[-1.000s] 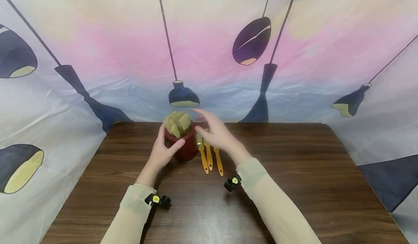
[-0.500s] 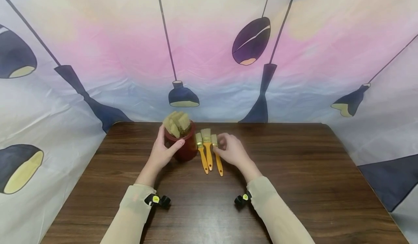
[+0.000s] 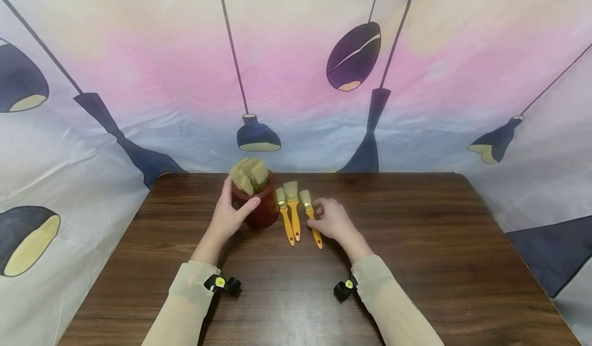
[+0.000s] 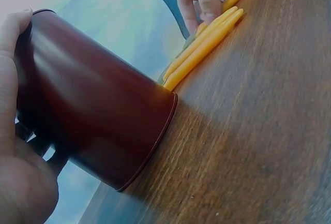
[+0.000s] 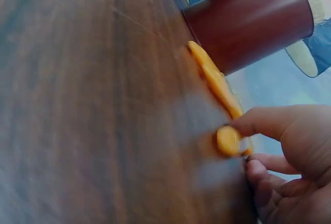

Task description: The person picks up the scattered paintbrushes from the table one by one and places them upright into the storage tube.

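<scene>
My left hand [image 3: 227, 216] grips a dark red cup [image 3: 263, 211], thumb across its near side and fingers round the left. Several paintbrushes [image 3: 250, 174] stand in the cup with their pale bristles up. Right of it, two paintbrushes [image 3: 293, 202] with orange handles lie side by side on the table, bristles pointing away. A third paintbrush [image 3: 306, 199] lies slightly apart, and my right hand [image 3: 334, 220] pinches its handle between thumb and fingers. In the right wrist view that orange handle [image 5: 228, 141] points toward the camera, end-on and blurred.
The brown wooden table [image 3: 416, 263] stretches out on both sides of the hands. Behind it hangs a cloth backdrop [image 3: 296, 89] printed with dark lamps. Black wrist cameras sit at the left cuff [image 3: 223, 284] and the right cuff [image 3: 344, 287].
My right hand has come down from beside the cup's rim to the rightmost paintbrush and taken its handle. That brush has shifted slightly right. The left hand keeps its grip.
</scene>
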`<act>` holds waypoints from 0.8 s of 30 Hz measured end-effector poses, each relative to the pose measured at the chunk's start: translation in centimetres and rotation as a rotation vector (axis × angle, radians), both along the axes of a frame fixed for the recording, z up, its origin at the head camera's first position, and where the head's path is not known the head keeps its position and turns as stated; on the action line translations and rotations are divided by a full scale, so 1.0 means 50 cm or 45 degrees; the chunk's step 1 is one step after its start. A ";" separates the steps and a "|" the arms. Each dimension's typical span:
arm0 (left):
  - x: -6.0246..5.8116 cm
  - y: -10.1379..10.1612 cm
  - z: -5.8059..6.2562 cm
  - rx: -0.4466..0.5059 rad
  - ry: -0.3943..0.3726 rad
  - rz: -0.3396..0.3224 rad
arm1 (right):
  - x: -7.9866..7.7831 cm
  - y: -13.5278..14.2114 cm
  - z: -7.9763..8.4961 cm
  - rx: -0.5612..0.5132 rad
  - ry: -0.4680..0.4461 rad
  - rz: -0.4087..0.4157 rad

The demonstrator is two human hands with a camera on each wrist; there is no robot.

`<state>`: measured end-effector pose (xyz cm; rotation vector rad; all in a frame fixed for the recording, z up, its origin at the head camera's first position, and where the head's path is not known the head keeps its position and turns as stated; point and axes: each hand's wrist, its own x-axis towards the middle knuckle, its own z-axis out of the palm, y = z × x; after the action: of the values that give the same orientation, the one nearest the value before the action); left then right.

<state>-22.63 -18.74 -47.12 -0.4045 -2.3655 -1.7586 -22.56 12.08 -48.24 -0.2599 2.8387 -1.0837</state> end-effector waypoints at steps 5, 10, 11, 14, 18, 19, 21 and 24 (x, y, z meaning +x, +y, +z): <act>0.000 -0.002 0.001 -0.006 -0.008 0.004 | 0.003 0.013 0.017 0.053 -0.040 -0.037; 0.001 -0.003 0.001 -0.017 -0.012 0.003 | 0.008 0.028 0.024 0.053 -0.077 -0.070; 0.001 -0.003 0.001 -0.016 -0.012 0.003 | 0.008 0.032 0.024 0.048 -0.080 -0.069; 0.002 -0.003 0.001 -0.018 -0.014 0.005 | 0.005 0.043 0.022 0.028 -0.087 -0.067; 0.004 -0.004 0.001 -0.019 -0.021 0.005 | 0.000 0.055 0.016 -0.048 -0.116 -0.091; 0.004 -0.003 0.001 -0.019 -0.022 0.004 | 0.000 0.058 0.016 -0.071 -0.117 -0.102; 0.005 -0.003 0.001 -0.016 -0.022 0.000 | 0.000 0.061 0.019 -0.132 -0.108 -0.127; 0.005 -0.002 0.002 -0.010 -0.017 -0.006 | -0.002 0.061 0.033 -0.205 -0.053 -0.141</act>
<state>-22.40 -18.82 -47.05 -0.4010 -2.3835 -1.7600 -22.69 15.12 -46.60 -0.0914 2.7615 -1.3253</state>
